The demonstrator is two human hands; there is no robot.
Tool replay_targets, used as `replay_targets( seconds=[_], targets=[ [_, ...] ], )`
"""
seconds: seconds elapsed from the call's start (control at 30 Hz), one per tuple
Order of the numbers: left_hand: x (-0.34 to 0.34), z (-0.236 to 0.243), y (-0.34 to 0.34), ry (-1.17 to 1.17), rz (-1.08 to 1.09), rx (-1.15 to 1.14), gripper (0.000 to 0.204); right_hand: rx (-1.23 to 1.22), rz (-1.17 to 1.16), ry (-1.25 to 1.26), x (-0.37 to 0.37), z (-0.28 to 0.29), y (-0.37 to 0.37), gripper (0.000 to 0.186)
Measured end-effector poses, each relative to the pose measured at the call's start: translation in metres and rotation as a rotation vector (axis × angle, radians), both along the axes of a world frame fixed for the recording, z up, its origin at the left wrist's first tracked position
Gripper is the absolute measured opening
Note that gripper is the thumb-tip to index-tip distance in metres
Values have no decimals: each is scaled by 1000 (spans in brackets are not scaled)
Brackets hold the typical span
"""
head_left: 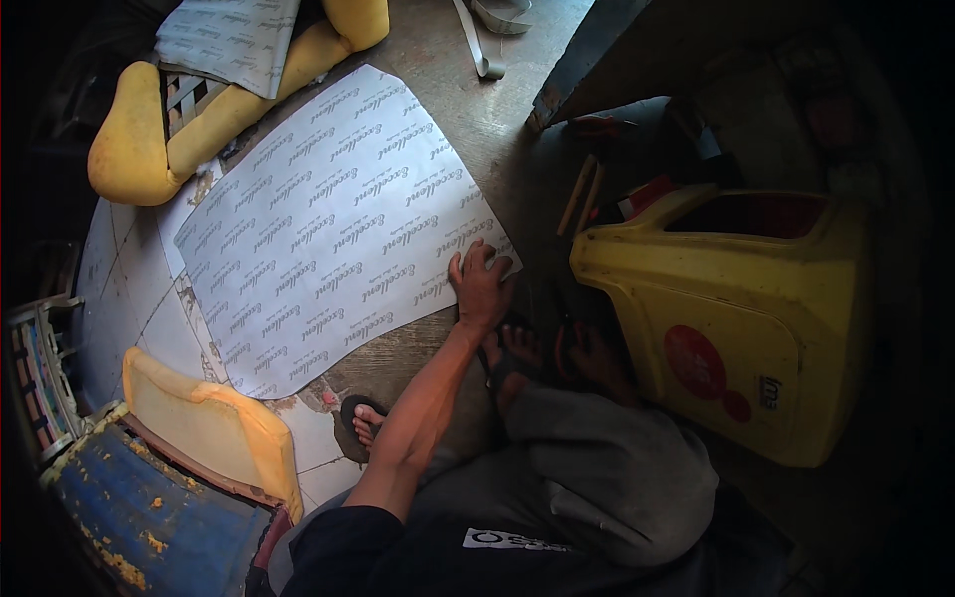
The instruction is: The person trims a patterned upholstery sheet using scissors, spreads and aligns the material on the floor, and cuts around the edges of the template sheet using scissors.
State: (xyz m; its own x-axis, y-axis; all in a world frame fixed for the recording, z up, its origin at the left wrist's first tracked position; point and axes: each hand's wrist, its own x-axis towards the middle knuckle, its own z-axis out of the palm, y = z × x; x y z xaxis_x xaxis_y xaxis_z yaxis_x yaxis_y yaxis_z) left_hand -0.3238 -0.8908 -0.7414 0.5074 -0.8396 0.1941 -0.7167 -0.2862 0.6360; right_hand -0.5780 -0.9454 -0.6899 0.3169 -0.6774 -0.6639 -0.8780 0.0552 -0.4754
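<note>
A large white sheet point(328, 234) with rows of grey printed script lies spread on the floor in front of me. My left hand point(482, 287) rests on its right corner, palm down. The fingers are bent and apart, with their tips touching the sheet near its edge. No other thing shows in that hand. My right hand is not in view. Beyond the sheet's far left edge lies a yellow foam-padded frame point(224, 124) with woven straps. On it lies a folded piece of similar printed sheet point(227, 40).
A yellow plastic box point(716, 308) with a red round mark stands at right. A worn blue seat point(149, 507) and a yellow foam-edged pad point(214, 418) are at lower left. Grey strips point(482, 50), a dark panel point(617, 60) and wooden sticks point(580, 197) lie beyond. My sandalled foot point(366, 423) is beside the sheet.
</note>
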Motion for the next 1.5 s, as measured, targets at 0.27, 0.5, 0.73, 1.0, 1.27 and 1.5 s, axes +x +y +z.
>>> replay_targets(
  seconds=[0.27,0.5,0.73,1.0,1.27,1.5],
  targets=[
    [-2,1,0,17,1,61,30,16,85,-15,27,23,-12,57],
    [-2,-2,-1,-4,14,37,31,135,8,-41,56,20,-30,63],
    [-2,0,-1,3,14,47,31,184,-32,-49,63,29,-31,67],
    [-2,-1,-1,22,7,37,30,194,96,109,82,60,-57,67],
    [2,-2,1,-119,-61,120,31,151,275,209,106,76,-60,66],
    [7,6,-3,-136,-77,184,41,30,515,407,132,80,-80,60]
  ],
)
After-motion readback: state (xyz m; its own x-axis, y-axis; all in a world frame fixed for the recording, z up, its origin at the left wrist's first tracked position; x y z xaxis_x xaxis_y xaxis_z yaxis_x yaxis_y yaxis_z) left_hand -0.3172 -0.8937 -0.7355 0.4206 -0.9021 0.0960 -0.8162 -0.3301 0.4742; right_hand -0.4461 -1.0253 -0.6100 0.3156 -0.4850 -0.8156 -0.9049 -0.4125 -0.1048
